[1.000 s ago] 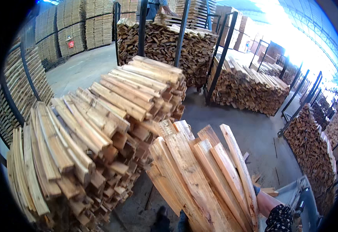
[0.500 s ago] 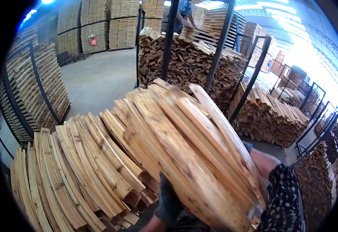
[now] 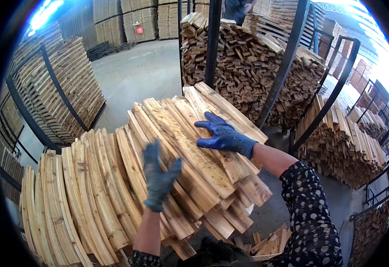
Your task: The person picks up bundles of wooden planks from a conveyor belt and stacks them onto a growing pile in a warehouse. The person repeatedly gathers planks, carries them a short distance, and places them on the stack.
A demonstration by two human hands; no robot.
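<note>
Long pale wooden boards [image 3: 83, 187] lie side by side in a broad stack in front of me. Toward its right end, a looser batch of boards [image 3: 181, 138] rests on top, some overlapping at an angle. My right hand [image 3: 223, 135], in a blue glove, lies on this batch with its fingers spread. Over the boards left of it is my left hand [image 3: 159, 175], in a grey-green glove, fingers apart and slightly blurred; whether it touches the wood I cannot tell. Neither hand grips a board.
Short wood pieces [image 3: 268, 242] lie low by the stack's near right side. Beyond stands a dark metal rack post [image 3: 288, 62] before a tall pile of cut ends [image 3: 248, 66]. More stacked timber [image 3: 341, 138] is at right, with a slatted stack [image 3: 65, 89] at left. Another person [image 3: 235, 10] stands behind the far pile.
The batch of boards that was held tilted between my hands now lies on the stack. Both hands have let go and moved onto or over its top. The view has shifted.
</note>
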